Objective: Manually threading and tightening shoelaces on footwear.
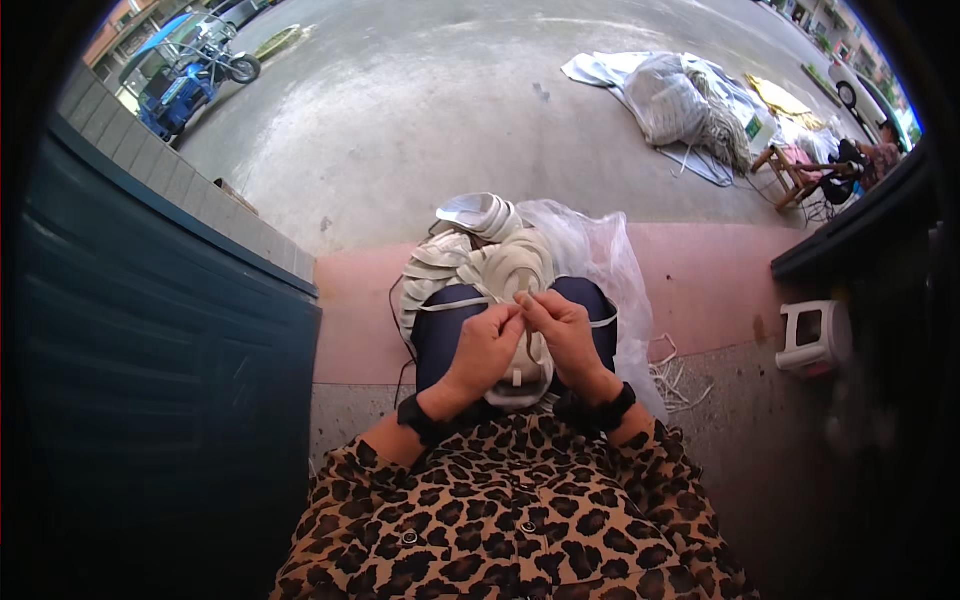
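Observation:
Both of my hands meet in front of me over my knees, their fingertips pinched together. My left hand (pixel 486 348) and my right hand (pixel 566 335) are closed on a thin pale lace, mostly hidden by the fingers. Flat white lace ends (pixel 455 303) stretch out to either side across my dark trousers. Below the hands, a cream fabric piece (pixel 520 382), which looks like a shoe upper, lies in my lap. Just beyond the hands, several similar cream pieces (pixel 440 258) are nested in a pile.
Clear plastic sheeting (pixel 600 250) spreads beside the pile, with loose white laces (pixel 680 385) on the floor at right. A white stool (pixel 815 335) stands farther right, a dark door (pixel 170 320) at left. Outside are bagged bundles (pixel 670 100), a seated person (pixel 882 155) and a blue three-wheeler (pixel 190 85).

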Motion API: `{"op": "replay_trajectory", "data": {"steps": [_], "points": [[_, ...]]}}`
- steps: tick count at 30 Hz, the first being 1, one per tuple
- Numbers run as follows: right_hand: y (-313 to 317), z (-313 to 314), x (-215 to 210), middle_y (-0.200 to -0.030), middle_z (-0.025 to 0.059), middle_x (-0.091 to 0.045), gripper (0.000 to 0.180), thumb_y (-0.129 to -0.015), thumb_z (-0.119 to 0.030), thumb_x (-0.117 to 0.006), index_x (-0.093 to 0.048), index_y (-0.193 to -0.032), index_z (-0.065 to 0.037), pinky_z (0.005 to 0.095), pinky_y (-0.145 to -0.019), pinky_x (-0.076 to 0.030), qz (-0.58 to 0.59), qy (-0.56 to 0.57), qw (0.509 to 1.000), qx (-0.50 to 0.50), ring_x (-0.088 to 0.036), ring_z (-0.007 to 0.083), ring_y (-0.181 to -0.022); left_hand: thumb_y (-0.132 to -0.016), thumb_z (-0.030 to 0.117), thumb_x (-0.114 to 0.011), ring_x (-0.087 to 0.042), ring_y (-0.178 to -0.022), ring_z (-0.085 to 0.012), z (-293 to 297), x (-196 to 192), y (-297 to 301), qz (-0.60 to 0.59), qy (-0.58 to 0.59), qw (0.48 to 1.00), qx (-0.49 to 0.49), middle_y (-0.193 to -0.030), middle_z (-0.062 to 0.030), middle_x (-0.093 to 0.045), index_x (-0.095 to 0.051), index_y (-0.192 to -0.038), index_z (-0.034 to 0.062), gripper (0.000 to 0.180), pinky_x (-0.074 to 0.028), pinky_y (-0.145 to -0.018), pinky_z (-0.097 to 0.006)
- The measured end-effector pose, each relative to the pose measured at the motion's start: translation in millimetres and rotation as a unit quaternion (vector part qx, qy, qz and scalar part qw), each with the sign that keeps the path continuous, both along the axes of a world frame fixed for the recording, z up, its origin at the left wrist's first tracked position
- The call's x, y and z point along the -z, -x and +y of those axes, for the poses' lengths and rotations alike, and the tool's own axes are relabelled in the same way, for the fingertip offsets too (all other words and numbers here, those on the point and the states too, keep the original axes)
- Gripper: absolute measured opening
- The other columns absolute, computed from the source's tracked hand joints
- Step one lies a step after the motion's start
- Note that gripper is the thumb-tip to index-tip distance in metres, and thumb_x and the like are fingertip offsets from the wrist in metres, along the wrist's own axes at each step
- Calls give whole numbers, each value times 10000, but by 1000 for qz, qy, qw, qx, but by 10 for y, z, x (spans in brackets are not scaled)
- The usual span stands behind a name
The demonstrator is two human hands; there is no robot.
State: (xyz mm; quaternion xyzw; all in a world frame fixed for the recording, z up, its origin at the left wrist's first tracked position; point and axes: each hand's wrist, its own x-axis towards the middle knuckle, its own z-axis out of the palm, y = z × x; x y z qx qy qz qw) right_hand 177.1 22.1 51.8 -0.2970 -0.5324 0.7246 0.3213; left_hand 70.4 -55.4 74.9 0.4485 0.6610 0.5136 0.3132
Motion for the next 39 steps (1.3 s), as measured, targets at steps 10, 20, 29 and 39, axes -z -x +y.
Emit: {"op": "replay_trajectory", "data": {"steps": [10, 20, 29, 39], "points": [[-37, -73, 24, -724, -34, -491, 224, -897, -206, -563, -640, -935, 1, 184, -609, -364, -13, -35, 999, -24, -430, 43, -661, -891, 158, -542, -500, -650, -69, -83, 50, 24, 12, 28, 999, 19, -729, -49, -609, -600, -918, -42, 210, -421, -591, -225], [-25, -74, 87, -752, -25, -527, 233, -899, -202, -559, -637, -965, 7, 180, -613, -380, -31, -48, 998, -34, -456, 38, -685, -898, 174, -544, -479, -635, -48, -141, 72, 63, 6, 51, 998, 25, -693, -3, -578, -599, -884, -42, 222, -400, -568, -209], [-175, 11, -36, -808, 20, -608, 221, -924, -193, -507, -606, -894, 3, 196, -724, -425, -1, 0, 999, -37, -546, 75, -764, -843, 102, -523, -551, -797, -112, 60, 362, 594, 71, 64, 989, 109, -873, -57, -610, -607, -995, -15, 210, -448, -702, -248], [-361, 369, -1088, -658, 10, -568, 194, -926, -160, -496, -601, -956, 0, 195, -523, -428, 17, -140, 982, -125, -507, 60, -559, -686, 243, -664, -523, -901, -314, 780, 495, 813, 333, 229, 841, 359, -847, -150, -593, -646, -799, 62, 215, -410, -795, -379]]}}
